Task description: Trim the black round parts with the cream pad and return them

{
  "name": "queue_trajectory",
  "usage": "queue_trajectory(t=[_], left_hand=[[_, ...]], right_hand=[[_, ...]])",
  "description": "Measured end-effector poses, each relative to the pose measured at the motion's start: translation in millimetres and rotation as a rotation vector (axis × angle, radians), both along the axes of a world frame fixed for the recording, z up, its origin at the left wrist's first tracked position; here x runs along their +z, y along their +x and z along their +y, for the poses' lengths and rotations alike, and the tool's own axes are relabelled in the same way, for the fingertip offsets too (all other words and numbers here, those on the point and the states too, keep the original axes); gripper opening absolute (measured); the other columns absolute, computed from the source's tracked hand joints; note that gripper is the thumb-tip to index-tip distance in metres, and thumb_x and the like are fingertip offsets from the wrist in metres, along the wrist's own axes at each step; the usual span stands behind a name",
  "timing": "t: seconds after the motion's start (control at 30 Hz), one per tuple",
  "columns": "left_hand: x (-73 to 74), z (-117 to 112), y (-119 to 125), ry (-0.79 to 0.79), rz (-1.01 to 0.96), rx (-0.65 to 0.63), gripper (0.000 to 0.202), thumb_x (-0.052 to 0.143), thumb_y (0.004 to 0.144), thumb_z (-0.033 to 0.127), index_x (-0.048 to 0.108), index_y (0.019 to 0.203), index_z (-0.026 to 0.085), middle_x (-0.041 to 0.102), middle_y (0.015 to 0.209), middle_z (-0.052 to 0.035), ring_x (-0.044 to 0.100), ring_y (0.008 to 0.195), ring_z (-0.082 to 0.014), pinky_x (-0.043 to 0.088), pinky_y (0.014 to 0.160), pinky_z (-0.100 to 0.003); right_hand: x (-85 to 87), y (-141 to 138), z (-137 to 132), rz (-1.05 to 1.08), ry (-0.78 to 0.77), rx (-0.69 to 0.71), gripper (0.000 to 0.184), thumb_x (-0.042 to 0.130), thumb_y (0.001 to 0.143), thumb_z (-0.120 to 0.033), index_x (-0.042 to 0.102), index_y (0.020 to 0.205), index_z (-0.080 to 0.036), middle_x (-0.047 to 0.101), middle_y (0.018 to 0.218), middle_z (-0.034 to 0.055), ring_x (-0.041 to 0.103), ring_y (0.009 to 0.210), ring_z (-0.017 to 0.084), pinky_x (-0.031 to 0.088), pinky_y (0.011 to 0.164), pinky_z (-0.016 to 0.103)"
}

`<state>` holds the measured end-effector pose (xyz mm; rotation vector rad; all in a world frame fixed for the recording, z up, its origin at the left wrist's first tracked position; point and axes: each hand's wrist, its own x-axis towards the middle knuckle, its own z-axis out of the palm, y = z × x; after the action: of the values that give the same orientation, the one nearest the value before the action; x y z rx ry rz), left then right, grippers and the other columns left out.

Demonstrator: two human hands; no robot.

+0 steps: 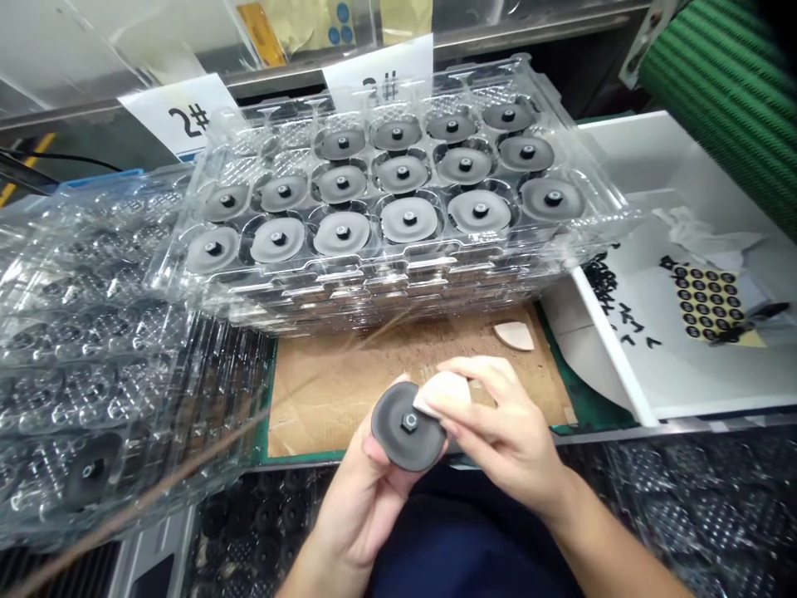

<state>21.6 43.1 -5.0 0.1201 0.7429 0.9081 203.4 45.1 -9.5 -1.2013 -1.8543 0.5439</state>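
My left hand [367, 498] grips a round dark grey disc [398, 440] by its edge, its face turned up toward me. A small hex nut stands on a black hub at the disc's centre. Between the fingers and thumb of my right hand [504, 423] is a white pad [448, 390], which touches or nearly touches the disc's upper right face. Both hands are above a brown cardboard sheet [324, 390]. Another white pad [514, 335] lies on the cardboard's far right. Beyond it, a clear plastic tray [386, 256] holds several similar discs in its pockets.
Stacked clear trays [80, 357] fill the left side. To the right, a white bin [623, 349] contains small black pieces and a yellow sheet of round black stickers [710, 303]. Paper signs [187, 116] stand behind the trays. A green ribbed roll [728, 100] occupies the upper right.
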Motion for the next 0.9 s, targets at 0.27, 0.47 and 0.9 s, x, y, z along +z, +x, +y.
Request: queue_trajectory(t=[0.27,0.47,0.9], left_hand=[[5.7,0.6,1.5,-0.004,0.004,-0.059,0.058,0.078,0.059,0.040,0.065,0.113,0.024,0.070,0.112,-0.0066,0.066,0.095,-0.0201,0.054,0.083,-0.028],[12.1,0.5,-12.2,-0.026,0.057,-0.106,0.053,0.075,0.064,0.040,0.064,0.114,0.023,0.070,0.111,-0.0069,0.066,0.095,-0.0195,0.054,0.083,-0.027],[16.4,4.9,-7.2,0.020,-0.020,-0.187,0.055,0.080,0.058,0.038,0.068,0.108,0.018,0.073,0.091,-0.0063,0.068,0.081,-0.0201,0.055,0.073,-0.027]], right_hand=[[8.3,3.6,12.0,-0.004,0.084,0.099,0.024,0.055,0.085,-0.014,0.071,0.101,-0.021,0.057,0.107,0.0097,0.050,0.099,0.022,0.045,0.085,0.042],[13.7,-0.6,14.9,0.017,0.031,0.199,0.026,0.054,0.085,-0.012,0.069,0.103,-0.021,0.055,0.109,0.0087,0.048,0.099,0.021,0.049,0.082,0.039],[18.9,3.2,20.4,0.011,0.101,0.237,0.023,0.056,0.084,-0.015,0.071,0.100,-0.022,0.055,0.110,0.0092,0.049,0.099,0.022,0.047,0.086,0.043]])
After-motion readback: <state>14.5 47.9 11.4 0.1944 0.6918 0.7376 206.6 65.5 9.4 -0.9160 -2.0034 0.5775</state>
